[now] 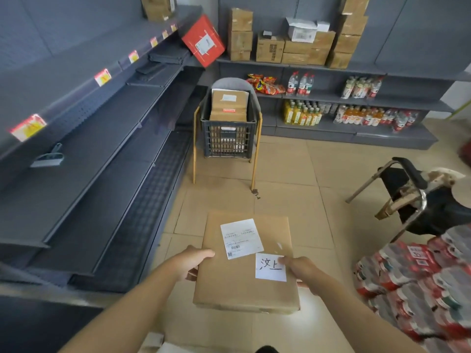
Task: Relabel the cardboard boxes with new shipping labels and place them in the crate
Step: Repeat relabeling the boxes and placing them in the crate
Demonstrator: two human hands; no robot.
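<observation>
A flat cardboard box (246, 261) sits level between my two hands, low in front of me, its long axis running from me toward twelve o'clock. On its top face lie a printed shipping label (241, 238) and, at its four o'clock, a small white handwritten label (270, 267). My left hand (190, 263) grips the box's nine o'clock edge, fingers curled over it; my right hand (303, 271) grips the three o'clock edge, thumb touching the handwritten label. The dark crate (228, 135), already holding boxes, stands on a chair (252, 159) straight ahead at twelve o'clock, well apart, equally near either hand.
</observation>
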